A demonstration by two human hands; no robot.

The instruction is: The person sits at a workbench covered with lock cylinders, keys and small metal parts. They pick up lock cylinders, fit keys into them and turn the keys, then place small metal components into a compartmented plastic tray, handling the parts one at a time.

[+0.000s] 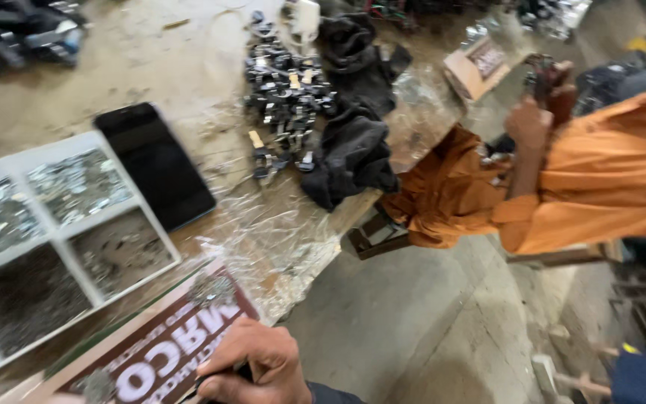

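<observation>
Right hand (252, 366) on maroon printed card (166, 348), white compartment tray (61, 224) beside.

A dark phone (155, 164) lies beside a white compartment tray (54, 238) — black cloth (353, 153) near small metal parts (285, 93).

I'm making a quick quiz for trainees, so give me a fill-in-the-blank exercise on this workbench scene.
1. The flat black phone lies on the bench right beside the white divided parts ____.
2. The crumpled cloth next to the pile of small black and metal parts is ____ in colour.
3. The co-worker's sleeve at the right is ____ in colour.
4. The person's own hand rests at the bottom edge on a printed ____ box.

Missing words: tray; black; orange; cardboard
</observation>
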